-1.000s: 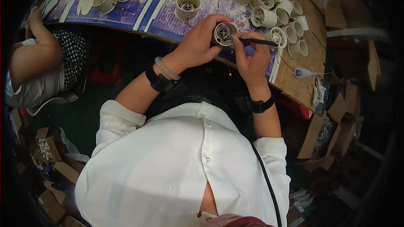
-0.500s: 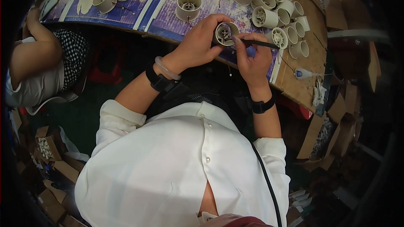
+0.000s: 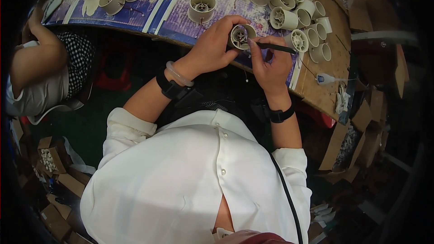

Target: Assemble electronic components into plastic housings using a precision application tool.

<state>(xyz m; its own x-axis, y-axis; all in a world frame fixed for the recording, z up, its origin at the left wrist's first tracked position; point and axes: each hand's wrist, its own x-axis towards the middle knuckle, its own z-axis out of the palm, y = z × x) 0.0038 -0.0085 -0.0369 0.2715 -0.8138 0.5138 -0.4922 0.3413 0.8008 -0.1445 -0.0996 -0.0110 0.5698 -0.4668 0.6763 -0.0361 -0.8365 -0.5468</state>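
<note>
At the near edge of the table, my left hand [image 3: 216, 44] is wrapped round a cream cylindrical plastic housing [image 3: 234, 45], its open end facing up toward me. A dark round motor-like part with spokes shows inside it. My right hand [image 3: 272, 67] is closed in a pen-like grip on a slim black tool [image 3: 276, 47], whose inner end reaches to the housing's rim. The tool's tip is too small to make out. Just beyond my left hand, another housing [image 3: 202, 18] stands upright with a similar dark part inside.
Several cream housings [image 3: 284, 19] crowd the table's right side, with more [image 3: 111, 1] at far left. A small translucent bottle [image 3: 324, 79] lies near the right edge. On the left sits another person [image 3: 40, 63]. Open cardboard boxes [image 3: 348, 147] stand below the table at right.
The black tool and my right hand have shifted very slightly at the housing's rim. My left hand keeps the housing almost in place.
</note>
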